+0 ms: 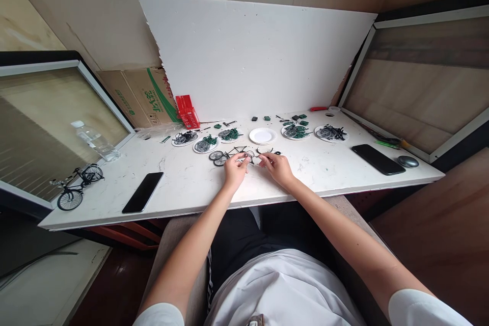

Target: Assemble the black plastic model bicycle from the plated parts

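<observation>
My left hand (pixel 236 169) is closed, thumb and fingers pinched at a small dark part too small to name, above the table's front middle. Close by on the right, my right hand (pixel 275 167) also has its thumb and fingertips together; what they hold is too small to tell. Small black wheels (pixel 218 158) lie just left of my left hand, and a thin black bicycle frame (pixel 237 151) lies behind it. Further small black parts (pixel 273 151) are behind my right hand.
Paper plates with black and green parts stand behind, around a bare white plate (pixel 263 136). An assembled model bicycle (pixel 78 186), a bottle (pixel 95 141) and a phone (pixel 143 192) are left. Another phone (pixel 377 159) and a round metal object (pixel 408 161) are right.
</observation>
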